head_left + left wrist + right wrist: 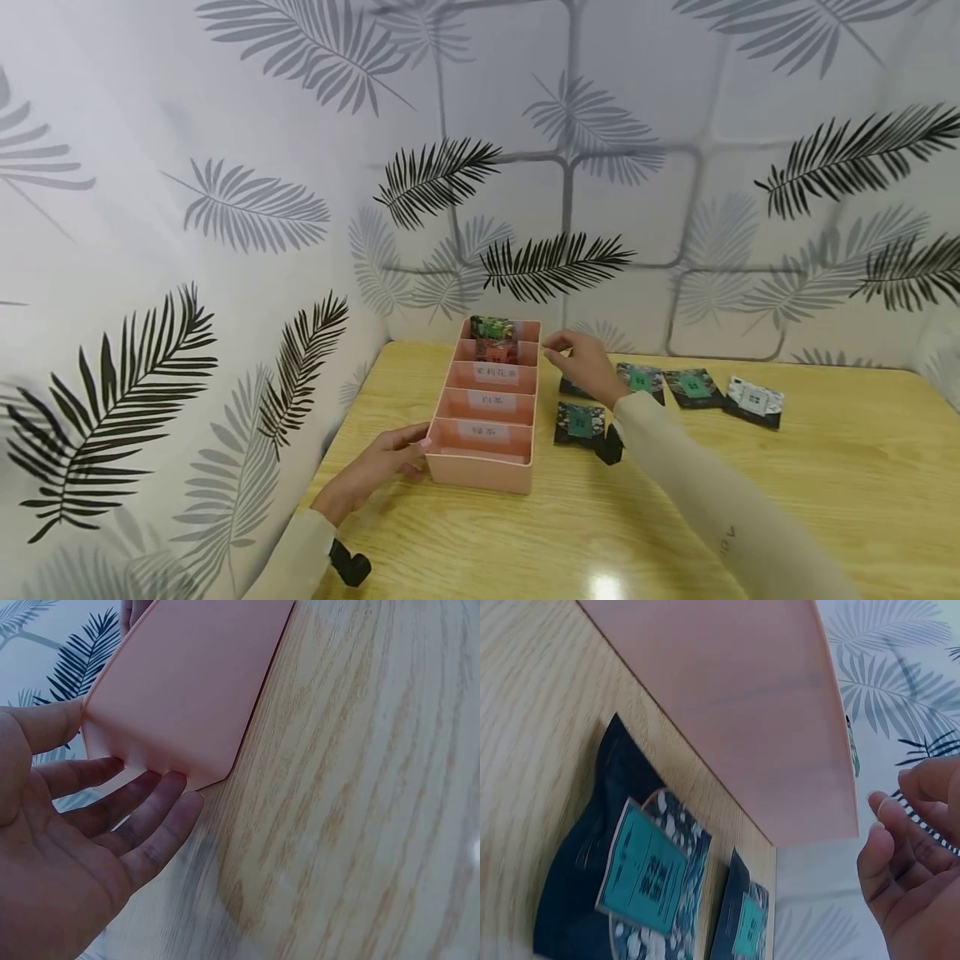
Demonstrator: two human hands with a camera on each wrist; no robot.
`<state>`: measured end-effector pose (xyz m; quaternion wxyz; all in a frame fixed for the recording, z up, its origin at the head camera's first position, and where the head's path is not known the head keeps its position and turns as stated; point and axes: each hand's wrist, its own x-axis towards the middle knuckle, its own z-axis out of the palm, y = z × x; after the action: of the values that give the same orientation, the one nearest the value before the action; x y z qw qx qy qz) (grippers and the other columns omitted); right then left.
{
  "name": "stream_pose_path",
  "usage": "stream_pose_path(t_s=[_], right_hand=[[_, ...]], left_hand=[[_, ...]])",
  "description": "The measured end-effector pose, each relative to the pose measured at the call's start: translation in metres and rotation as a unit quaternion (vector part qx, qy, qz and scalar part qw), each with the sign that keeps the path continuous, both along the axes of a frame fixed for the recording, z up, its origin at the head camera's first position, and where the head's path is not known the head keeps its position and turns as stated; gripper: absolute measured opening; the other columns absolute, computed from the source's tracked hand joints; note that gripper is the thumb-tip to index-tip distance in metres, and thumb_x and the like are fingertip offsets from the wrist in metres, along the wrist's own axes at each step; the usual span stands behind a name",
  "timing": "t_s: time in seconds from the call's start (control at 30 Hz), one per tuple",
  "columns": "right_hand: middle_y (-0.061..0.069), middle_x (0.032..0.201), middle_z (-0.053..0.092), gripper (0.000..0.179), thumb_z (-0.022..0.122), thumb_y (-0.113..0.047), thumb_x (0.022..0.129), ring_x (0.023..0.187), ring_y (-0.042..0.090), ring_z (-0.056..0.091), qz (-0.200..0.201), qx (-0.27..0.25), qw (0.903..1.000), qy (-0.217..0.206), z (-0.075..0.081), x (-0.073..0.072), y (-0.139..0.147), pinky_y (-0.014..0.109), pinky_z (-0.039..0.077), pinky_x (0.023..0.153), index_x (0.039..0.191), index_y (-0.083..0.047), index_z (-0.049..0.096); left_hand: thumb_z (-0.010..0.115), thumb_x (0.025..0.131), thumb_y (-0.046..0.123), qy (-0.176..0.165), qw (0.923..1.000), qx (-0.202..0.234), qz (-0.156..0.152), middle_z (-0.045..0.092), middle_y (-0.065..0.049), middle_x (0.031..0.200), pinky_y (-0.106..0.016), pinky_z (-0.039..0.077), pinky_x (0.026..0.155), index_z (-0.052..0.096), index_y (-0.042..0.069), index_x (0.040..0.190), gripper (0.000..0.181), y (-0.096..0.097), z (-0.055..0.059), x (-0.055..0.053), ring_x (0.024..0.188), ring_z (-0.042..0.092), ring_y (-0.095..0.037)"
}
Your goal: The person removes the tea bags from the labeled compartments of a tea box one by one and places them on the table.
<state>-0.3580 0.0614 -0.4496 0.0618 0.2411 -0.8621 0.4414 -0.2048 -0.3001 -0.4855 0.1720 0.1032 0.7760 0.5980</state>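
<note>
A pink divided box (480, 473) stands on the table, its compartments carrying paper labels. My left hand (382, 460) holds its near left corner, thumb at the rim and fingertips against the wall (180, 682). A green packet (491, 327) sits in the farthest compartment and a red packet (497, 350) in the one before it. Beside the far right rim, my right hand (588, 362) has loosely bent fingers with no packet visible in them. A dark packet with a teal label (645, 870) lies right of the box.
More packets lie to the right: a teal-labelled one (641, 379), another dark one (693, 387) and a black-and-white one (753, 402). Part of one is hidden by my right hand. A leaf-patterned covering (247, 200) rises behind and left of the wooden table (840, 467).
</note>
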Motion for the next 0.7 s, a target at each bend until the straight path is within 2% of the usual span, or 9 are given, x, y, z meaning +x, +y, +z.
stream_pose_path(t_s=[0.2,0.37,0.43,0.57,0.7], right_hand=[[0.016,0.113,0.071,0.025,0.065,-0.017,0.104,0.069,0.034,0.064,0.014,-0.023,0.9995,-0.014,0.0,-0.003,-0.016,0.035,0.053,0.058,0.122,0.0,0.069],[0.016,0.116,0.07,0.023,0.064,-0.016,0.104,0.071,0.034,0.066,0.002,-0.006,0.9996,-0.026,-0.003,-0.009,-0.028,0.036,0.054,0.058,0.121,-0.002,0.069],[0.014,0.118,0.07,0.023,0.064,-0.017,0.104,0.077,0.033,0.068,-0.003,0.001,0.9994,-0.035,-0.004,-0.011,-0.032,0.038,0.056,0.062,0.122,-0.004,0.069],[0.013,0.119,0.069,0.026,0.064,-0.017,0.104,0.099,0.031,0.068,0.002,0.011,0.9986,-0.051,-0.005,-0.016,-0.039,0.045,0.058,0.078,0.126,-0.004,0.067],[0.013,0.119,0.07,0.029,0.063,-0.015,0.103,0.109,0.03,0.066,0.004,0.026,0.998,-0.058,-0.005,-0.022,-0.046,0.048,0.056,0.087,0.129,-0.003,0.065]], left_hand=[[0.052,0.11,0.037,0.001,1.0,0.001,-0.008,0.042,-0.02,0.158,-0.049,0.053,0.099,0.033,0.005,0.161,0.064,0.0,0.002,-0.001,0.121,0.061,-0.025],[0.051,0.11,0.037,0.003,1.0,0.002,-0.008,0.04,-0.02,0.159,-0.048,0.053,0.099,0.032,0.004,0.161,0.064,0.0,0.001,0.0,0.122,0.061,-0.024],[0.051,0.11,0.036,0.004,0.9999,0.003,-0.008,0.04,-0.02,0.159,-0.048,0.053,0.099,0.033,0.004,0.161,0.063,0.0,0.001,0.0,0.123,0.06,-0.025],[0.052,0.11,0.037,0.005,1.0,0.003,-0.006,0.041,-0.019,0.159,-0.048,0.053,0.099,0.034,0.005,0.161,0.062,0.0,0.001,0.0,0.126,0.058,-0.027],[0.052,0.11,0.037,0.007,1.0,-0.003,-0.004,0.04,-0.019,0.16,-0.048,0.053,0.099,0.034,0.005,0.161,0.064,-0.001,0.003,0.0,0.127,0.057,-0.028]])
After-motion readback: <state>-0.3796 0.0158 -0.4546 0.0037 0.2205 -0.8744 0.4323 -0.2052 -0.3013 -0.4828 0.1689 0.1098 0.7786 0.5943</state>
